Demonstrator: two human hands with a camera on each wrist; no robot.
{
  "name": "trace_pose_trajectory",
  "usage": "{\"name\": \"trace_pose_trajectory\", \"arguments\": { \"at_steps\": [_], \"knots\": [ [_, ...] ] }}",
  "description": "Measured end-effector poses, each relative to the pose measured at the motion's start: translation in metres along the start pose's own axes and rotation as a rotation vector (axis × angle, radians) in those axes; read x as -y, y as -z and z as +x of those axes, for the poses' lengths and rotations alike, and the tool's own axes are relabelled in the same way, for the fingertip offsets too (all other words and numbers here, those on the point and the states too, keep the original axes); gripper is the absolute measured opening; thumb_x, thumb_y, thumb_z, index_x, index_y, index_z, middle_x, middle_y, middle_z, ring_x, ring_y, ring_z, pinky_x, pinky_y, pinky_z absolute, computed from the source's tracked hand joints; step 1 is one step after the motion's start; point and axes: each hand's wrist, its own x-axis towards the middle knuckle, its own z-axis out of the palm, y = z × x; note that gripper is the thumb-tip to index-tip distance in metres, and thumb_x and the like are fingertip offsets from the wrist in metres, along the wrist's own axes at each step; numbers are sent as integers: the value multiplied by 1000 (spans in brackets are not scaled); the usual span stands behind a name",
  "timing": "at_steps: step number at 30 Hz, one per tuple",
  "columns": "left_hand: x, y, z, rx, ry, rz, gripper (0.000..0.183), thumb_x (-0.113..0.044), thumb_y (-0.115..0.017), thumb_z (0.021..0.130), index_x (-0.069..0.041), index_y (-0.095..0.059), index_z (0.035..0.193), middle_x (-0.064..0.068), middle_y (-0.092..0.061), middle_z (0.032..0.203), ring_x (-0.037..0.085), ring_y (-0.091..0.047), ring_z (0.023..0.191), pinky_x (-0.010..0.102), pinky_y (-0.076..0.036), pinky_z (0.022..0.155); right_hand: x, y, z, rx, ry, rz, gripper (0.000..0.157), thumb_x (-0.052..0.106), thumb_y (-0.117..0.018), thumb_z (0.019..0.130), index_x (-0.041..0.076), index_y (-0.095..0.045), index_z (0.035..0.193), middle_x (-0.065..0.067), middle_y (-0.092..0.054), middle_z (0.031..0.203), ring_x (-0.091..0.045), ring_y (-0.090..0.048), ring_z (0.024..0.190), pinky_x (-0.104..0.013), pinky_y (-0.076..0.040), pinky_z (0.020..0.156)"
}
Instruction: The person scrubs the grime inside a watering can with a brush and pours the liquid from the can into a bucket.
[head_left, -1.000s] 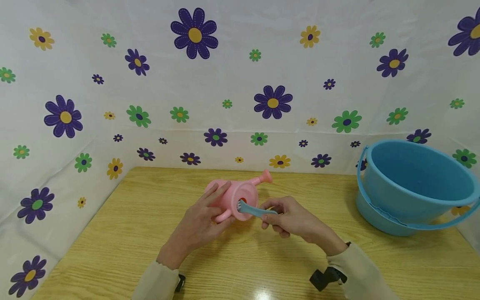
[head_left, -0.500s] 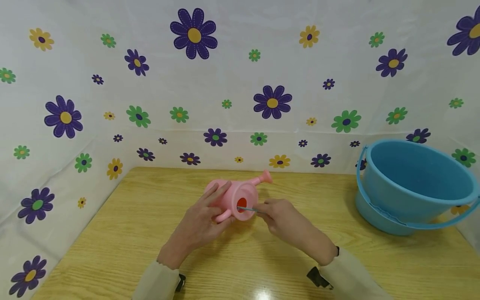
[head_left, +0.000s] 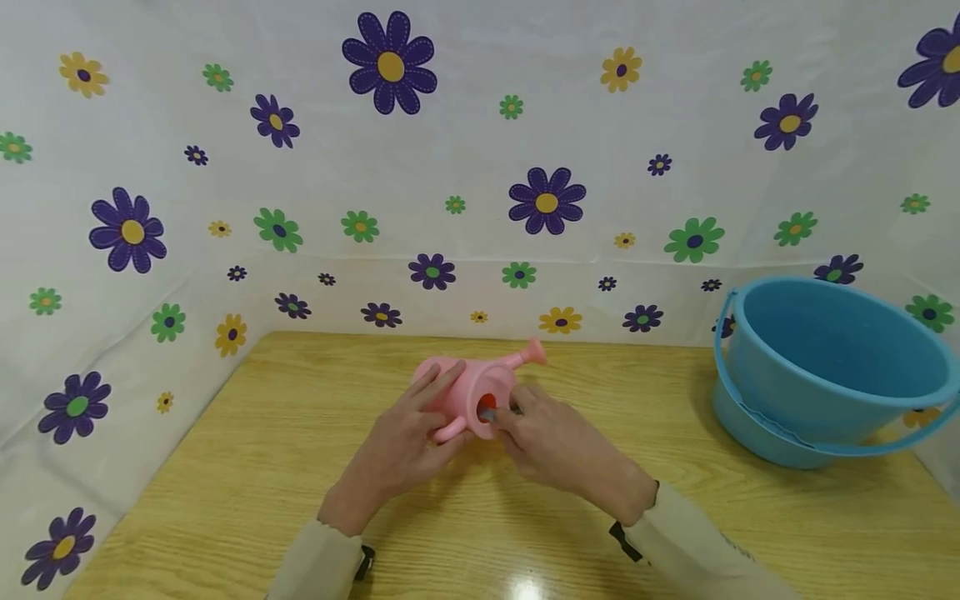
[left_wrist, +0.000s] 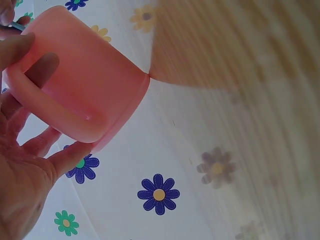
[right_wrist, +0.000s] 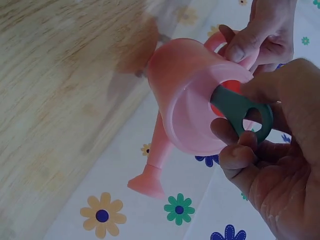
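A pink watering can point(head_left: 466, 385) lies tipped on its side on the table, its round opening turned toward me and its spout pointing to the far right. My left hand point(head_left: 399, 440) holds it, fingers spread over the body and thumb by the handle point(left_wrist: 47, 107). The right hand point(head_left: 558, 446) pinches a small blue fork point(right_wrist: 234, 107) by its flat handle, which has a hole near the end. The fork's front end is inside the can's red inner hole point(right_wrist: 231, 86) and hidden there.
A big blue bucket point(head_left: 806, 417) with its handle hanging down stands at the right of the wooden table point(head_left: 300, 392). Behind and to the left hangs a white flower-print sheet point(head_left: 465, 150).
My right hand has moved left toward the can and turned, pushing the fork further into the hole, so its pronged end is out of sight. The left hand and can have stayed put.
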Motion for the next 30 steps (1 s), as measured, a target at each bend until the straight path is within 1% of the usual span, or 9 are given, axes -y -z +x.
{"name": "trace_pose_trajectory", "arguments": {
  "at_steps": [4, 6, 8, 12, 14, 18, 22, 27, 30],
  "knots": [
    [0, 2, 1, 4, 0, 3, 45, -30, -81, 89, -15, -55, 55, 12, -49, 157, 36, -42, 149, 49, -40, 119, -1, -1, 2, -14, -9, 21, 7, 11, -75, 92, 8, -69, 94, -6, -60, 90, -17, -54, 79, -16, -48, 60],
    [0, 2, 1, 9, -1, 12, 43, -29, -81, 89, -15, -57, 56, 12, -49, 157, 35, -42, 149, 49, -40, 119, 0, -1, 3, -7, -10, -3, 11, 10, -77, 90, 7, -70, 98, -8, -63, 96, -19, -56, 83, -17, -52, 63],
    [0, 2, 1, 11, -3, 19, 42, -29, -80, 89, -14, -58, 57, 12, -50, 157, 35, -42, 149, 48, -41, 118, 1, -2, 3, 6, -8, -62, 18, 11, -80, 88, 7, -70, 103, -9, -65, 103, -20, -59, 86, -19, -57, 66],
    [0, 2, 1, 7, -9, 25, 44, -30, -80, 90, -15, -56, 55, 11, -50, 157, 36, -42, 149, 49, -41, 118, 5, -5, 4, 41, 1, -209, 32, 10, -82, 86, 6, -68, 115, -11, -65, 113, -23, -60, 91, -21, -60, 70],
    [0, 1, 0, 5, -11, 20, 46, -30, -79, 90, -16, -54, 54, 11, -50, 157, 36, -42, 149, 50, -40, 119, 8, -6, 4, 60, -3, -260, 34, 10, -82, 87, 7, -68, 117, -10, -65, 113, -22, -59, 92, -21, -59, 72],
    [-1, 0, -1, 2, -11, 12, 46, -30, -79, 90, -17, -54, 54, 11, -50, 157, 35, -43, 149, 49, -39, 120, 11, -7, 3, 59, -9, -312, 29, 11, -81, 87, 6, -69, 113, -10, -65, 110, -22, -57, 90, -19, -56, 71],
    [-1, -1, 0, -5, -10, 14, 46, -31, -79, 90, -18, -54, 54, 10, -50, 157, 36, -43, 149, 49, -43, 117, 13, -6, 2, 40, -23, -299, 24, 8, -81, 86, 7, -69, 107, -10, -62, 104, -23, -55, 89, -20, -53, 66],
    [0, 0, 1, -12, -14, 8, 46, -30, -79, 90, -18, -53, 54, 11, -51, 156, 37, -43, 148, 50, -44, 115, 14, 0, 0, 6, -49, -258, 26, 4, -81, 81, 9, -69, 103, -9, -59, 97, -21, -50, 84, -18, -48, 60],
    [0, 1, 2, -16, -19, 8, 45, -30, -80, 89, -17, -55, 55, 12, -51, 156, 36, -44, 148, 50, -42, 117, 16, 6, -1, -1, -57, -241, 29, 4, -82, 79, 9, -68, 104, -9, -58, 97, -20, -47, 82, -16, -43, 56]
  ]
}}
